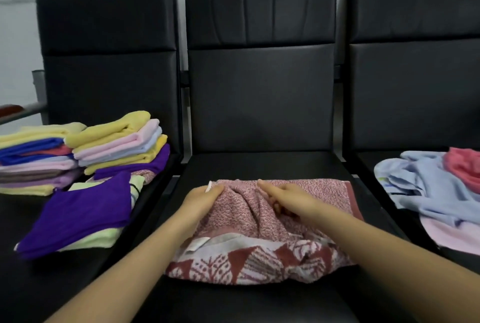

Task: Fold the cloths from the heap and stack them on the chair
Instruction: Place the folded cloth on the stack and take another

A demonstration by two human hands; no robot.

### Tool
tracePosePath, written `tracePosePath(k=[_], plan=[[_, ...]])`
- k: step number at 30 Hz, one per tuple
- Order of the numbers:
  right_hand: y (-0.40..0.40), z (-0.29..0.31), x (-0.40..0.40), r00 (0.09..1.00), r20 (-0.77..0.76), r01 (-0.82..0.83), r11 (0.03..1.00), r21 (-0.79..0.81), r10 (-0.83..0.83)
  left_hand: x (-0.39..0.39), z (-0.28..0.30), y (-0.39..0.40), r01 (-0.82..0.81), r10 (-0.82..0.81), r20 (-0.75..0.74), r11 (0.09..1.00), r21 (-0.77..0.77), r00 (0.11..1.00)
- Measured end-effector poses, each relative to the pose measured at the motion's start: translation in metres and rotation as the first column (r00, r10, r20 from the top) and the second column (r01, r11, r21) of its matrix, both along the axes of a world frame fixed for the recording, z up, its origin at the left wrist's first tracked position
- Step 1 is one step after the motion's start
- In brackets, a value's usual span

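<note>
Pink towel (262, 221) | white tag, writing unreadable | left hand (201, 199) fingers pinch corner | right hand (283, 199) fingers grip fold

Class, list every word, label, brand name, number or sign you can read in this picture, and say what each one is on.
None can be read.
White tag on the near edge of the pink patterned towel: no print legible.
White tag at the towel's far corner, by the left hand: mostly hidden, unreadable.
Folded stacks, unfolded heap and black chairs: no lettering visible.
</note>
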State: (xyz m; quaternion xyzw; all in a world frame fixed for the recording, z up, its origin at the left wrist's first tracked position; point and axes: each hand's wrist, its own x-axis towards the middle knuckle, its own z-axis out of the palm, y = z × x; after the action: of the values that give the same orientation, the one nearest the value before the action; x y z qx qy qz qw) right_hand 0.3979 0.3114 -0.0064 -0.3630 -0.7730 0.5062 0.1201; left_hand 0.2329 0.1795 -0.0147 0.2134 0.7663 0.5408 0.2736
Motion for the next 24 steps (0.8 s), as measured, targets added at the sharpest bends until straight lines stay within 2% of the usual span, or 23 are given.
tracePosePath(k=[2, 5, 7, 8, 9, 11, 13, 15, 18, 20, 21, 22, 24], plan=[[0.001, -0.001, -0.007, 0.999, -0.033, 0.027, 0.992, -0.123, -0.032, 0.006, 0.0, 0.004, 0.031, -0.037, 0.066, 0.995, 0.093, 0.997], [-0.005, -0.001, -0.014, 0.985, -0.151, 0.018, 0.918, -0.395, -0.084, 0.014, 0.006, 0.007, 0.002, -0.03, 0.138, 0.98, 0.197, 0.99], [-0.008, 0.009, -0.013, 0.939, -0.286, 0.013, 0.851, -0.526, -0.191, 0.013, 0.013, 0.005, -0.055, 0.017, 0.133, 0.956, 0.287, 0.991], [-0.008, 0.017, -0.012, 0.886, -0.365, 0.028, 0.819, -0.573, -0.286, 0.012, 0.018, 0.002, -0.082, 0.037, 0.132, 0.931, 0.355, 0.991], [-0.007, 0.027, -0.009, 0.812, -0.443, 0.052, 0.803, -0.594, -0.38, 0.011, 0.025, -0.002, -0.097, 0.045, 0.13, 0.899, 0.428, 0.99], [-0.005, 0.047, 0.001, 0.676, -0.588, 0.112, 0.85, -0.514, -0.445, 0.015, 0.042, -0.012, -0.083, 0.051, 0.075, 0.851, 0.519, 0.996], [-0.009, 0.063, 0.013, 0.636, -0.676, 0.14, 0.917, -0.374, -0.373, 0.02, 0.056, -0.018, -0.045, 0.042, 0.018, 0.828, 0.559, 0.999], [-0.014, 0.069, 0.027, 0.639, -0.702, 0.094, 0.938, -0.334, -0.314, 0.03, 0.065, -0.024, -0.034, 0.004, 0.051, 0.811, 0.585, 0.999], [-0.018, 0.06, 0.049, 0.768, -0.592, 0.08, 0.954, -0.29, -0.244, 0.036, 0.057, -0.033, -0.01, -0.013, 0.045, 0.879, 0.477, 0.999], [-0.018, 0.043, 0.065, 0.891, -0.431, 0.017, 0.959, -0.282, -0.142, 0.032, 0.041, -0.04, 0.027, -0.033, 0.014, 0.953, 0.301, 0.999], [-0.018, 0.033, 0.074, 0.948, -0.318, -0.057, 0.962, -0.266, -0.032, 0.029, 0.03, -0.045, 0.039, -0.043, 0.018, 0.982, 0.182, 0.999], [-0.02, 0.024, 0.081, 0.979, -0.179, -0.139, 0.96, -0.243, 0.097, 0.026, 0.02, -0.052, 0.039, -0.041, 0.025, 0.998, 0.05, 0.999], [-0.03, 0.012, 0.09, 0.965, 0.014, -0.255, 0.948, -0.19, 0.262, 0.018, 0.002, -0.067, 0.071, -0.065, 0.039, 0.984, -0.165, 0.997]])
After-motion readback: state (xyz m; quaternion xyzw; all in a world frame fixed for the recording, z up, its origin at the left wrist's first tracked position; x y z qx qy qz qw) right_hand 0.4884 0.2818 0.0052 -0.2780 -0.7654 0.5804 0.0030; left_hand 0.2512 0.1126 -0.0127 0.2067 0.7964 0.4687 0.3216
